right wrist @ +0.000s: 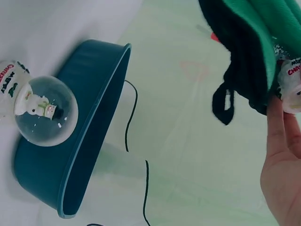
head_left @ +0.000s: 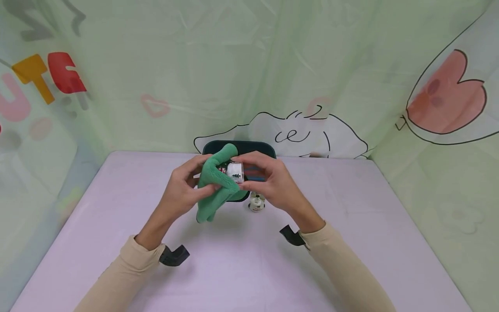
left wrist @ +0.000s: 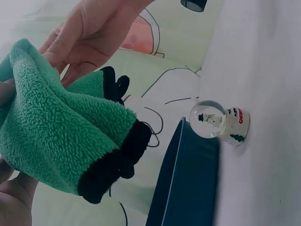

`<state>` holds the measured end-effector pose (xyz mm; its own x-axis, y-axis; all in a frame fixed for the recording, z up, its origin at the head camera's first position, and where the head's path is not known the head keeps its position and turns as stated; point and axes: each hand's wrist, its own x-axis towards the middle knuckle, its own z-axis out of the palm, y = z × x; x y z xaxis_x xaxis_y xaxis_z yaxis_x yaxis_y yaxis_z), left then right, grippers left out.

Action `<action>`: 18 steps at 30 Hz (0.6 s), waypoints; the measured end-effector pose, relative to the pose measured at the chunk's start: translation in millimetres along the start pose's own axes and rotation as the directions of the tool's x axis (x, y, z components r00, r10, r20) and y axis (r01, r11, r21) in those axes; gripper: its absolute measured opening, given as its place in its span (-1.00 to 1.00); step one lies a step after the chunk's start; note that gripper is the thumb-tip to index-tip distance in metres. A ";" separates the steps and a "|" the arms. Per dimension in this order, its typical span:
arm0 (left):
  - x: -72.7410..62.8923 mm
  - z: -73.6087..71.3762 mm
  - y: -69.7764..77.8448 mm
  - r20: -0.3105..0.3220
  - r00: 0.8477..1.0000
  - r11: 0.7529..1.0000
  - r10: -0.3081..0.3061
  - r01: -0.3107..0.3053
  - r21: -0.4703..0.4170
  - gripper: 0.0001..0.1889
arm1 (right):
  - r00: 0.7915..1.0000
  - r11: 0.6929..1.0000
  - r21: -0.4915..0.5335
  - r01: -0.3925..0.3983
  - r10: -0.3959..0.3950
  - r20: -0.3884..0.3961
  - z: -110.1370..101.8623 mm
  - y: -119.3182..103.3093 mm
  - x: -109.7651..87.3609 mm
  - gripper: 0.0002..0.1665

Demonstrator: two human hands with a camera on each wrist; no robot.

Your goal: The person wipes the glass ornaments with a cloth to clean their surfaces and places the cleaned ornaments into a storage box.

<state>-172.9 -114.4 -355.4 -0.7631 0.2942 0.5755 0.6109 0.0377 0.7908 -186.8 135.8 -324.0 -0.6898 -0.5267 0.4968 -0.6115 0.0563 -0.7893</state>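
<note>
Above a dark teal basin (head_left: 255, 147), my left hand (head_left: 177, 190) holds a green fluffy cloth (head_left: 220, 177) with dark edging, thumb in front and fingers behind. The cloth is draped about a second item with a white, printed base (head_left: 235, 172), apparently a snow globe; its other end is hidden in the folds. My right hand (head_left: 277, 182) pinches that base between thumb and fingers. In the right wrist view, red lettering shows on the white base (right wrist: 292, 77). Another snow globe (right wrist: 44, 110), with a snowman inside, stands upright on the table near the basin.
The basin (left wrist: 195, 174) stands at the table's far edge, close to the curtain (head_left: 175, 86) with printed drawings. Black curved pieces (head_left: 174, 255) stick out at both wrists. The lilac tabletop (head_left: 234, 268) extends toward the front.
</note>
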 end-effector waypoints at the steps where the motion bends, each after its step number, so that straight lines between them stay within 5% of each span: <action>1: 0.1 0.0 0.4 -0.001 1.000 1.000 -0.013 0.013 -0.008 -0.38 | 1.000 1.000 -0.007 0.028 -0.028 0.001 0.1 0.9 0.2 -0.36; 10: -0.4 -0.7 3.2 0.002 0.993 0.988 -0.115 0.114 -0.105 -0.37 | 0.974 0.962 -0.154 0.227 -0.226 0.026 -0.9 7.0 3.6 -0.40; 18: 1.9 -1.5 3.7 0.006 0.994 0.987 -0.107 0.107 -0.120 -0.38 | 0.936 0.909 -0.227 0.351 -0.349 0.050 -4.7 10.9 8.7 -0.42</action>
<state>-172.4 -115.2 -351.1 -0.8230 0.2942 0.4860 0.4957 -0.0460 0.8673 -201.3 135.8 -326.6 -0.4125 -0.5553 0.7221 -0.8855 0.0584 -0.4610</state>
